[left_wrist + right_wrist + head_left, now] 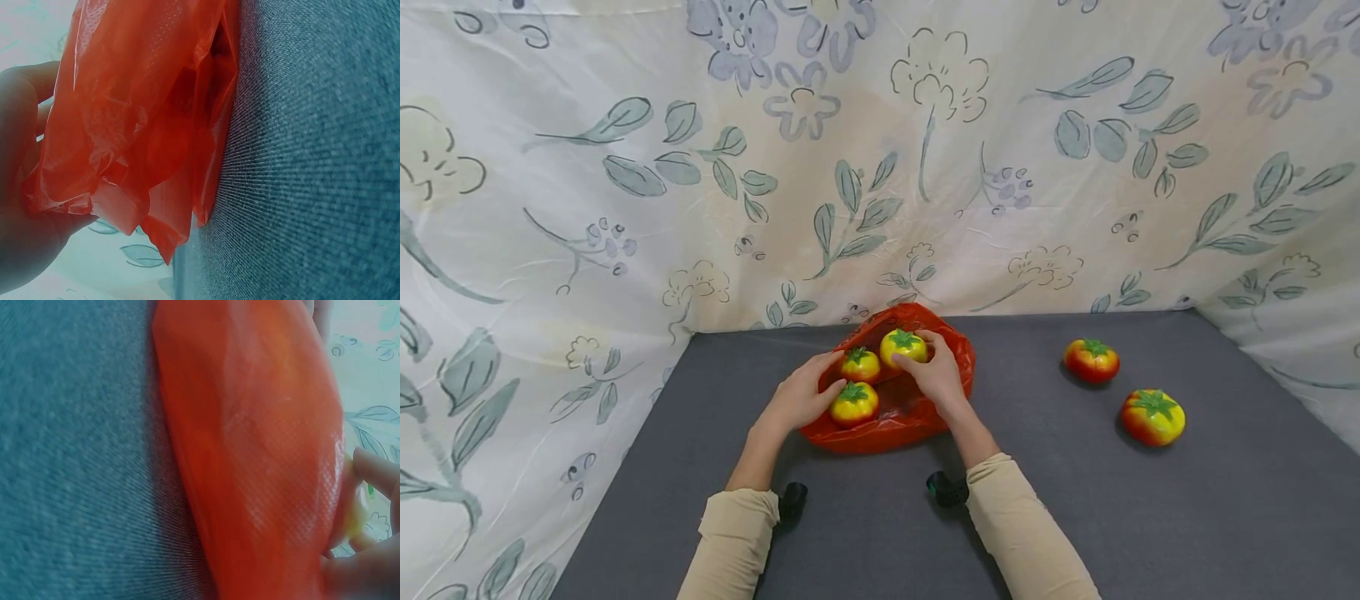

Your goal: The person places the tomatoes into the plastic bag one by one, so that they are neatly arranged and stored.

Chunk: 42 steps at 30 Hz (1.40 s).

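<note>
A red plastic bag (880,439) lies open on the dark table, its mouth facing up. Inside it, two red-and-yellow tomatoes with green tops, a nearer tomato (853,408) and a farther tomato (860,367), sit toward the left. My left hand (801,396) grips the bag's left rim, thumb beside the nearer tomato. The left wrist view shows the crinkled bag (125,125) partly hiding that hand's fingers. With thumb and fingers, my right hand (938,373) holds another tomato (901,346) over the bag's far right part. In the right wrist view, the bag's side hides much of this held tomato (356,515).
To the right on the grey cloth-covered table (1037,517) lie two more tomatoes, a farther one (1092,362) and a nearer one (1153,417). A floral curtain (865,208) hangs behind the table and along its sides.
</note>
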{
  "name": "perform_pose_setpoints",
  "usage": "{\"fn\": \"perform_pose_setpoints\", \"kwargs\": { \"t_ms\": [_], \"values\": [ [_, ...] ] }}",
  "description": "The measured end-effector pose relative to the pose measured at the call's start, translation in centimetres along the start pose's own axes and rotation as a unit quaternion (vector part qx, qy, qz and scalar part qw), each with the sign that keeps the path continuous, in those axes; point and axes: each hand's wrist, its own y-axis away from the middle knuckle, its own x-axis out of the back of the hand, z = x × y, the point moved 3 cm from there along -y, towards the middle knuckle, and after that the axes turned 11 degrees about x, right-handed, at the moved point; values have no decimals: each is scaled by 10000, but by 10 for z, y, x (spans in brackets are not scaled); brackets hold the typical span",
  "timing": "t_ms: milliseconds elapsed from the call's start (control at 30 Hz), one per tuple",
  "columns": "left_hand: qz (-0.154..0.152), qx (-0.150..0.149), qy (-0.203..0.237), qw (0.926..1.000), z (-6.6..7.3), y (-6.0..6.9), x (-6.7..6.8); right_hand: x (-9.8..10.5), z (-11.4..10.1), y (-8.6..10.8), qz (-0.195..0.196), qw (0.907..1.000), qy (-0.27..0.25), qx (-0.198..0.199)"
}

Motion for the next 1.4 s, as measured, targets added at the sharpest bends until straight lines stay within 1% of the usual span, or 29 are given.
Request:
{"fn": "perform_pose_setpoints", "kwargs": {
  "t_ms": [267,700,1033,1400],
  "values": [
    [-10,28,23,10000,-1,0,-1,-4,4,0,-81,9999,-4,-76],
    [-16,-29,24,10000,0,1,-1,-10,8,1,-157,9997,16,-171],
    [2,-85,24,10000,0,1,0,-16,10,3,-198,9997,55,-160],
    [-4,-57,36,10000,0,0,1,-22,13,3,-306,9985,-269,-367]
  ]
}}
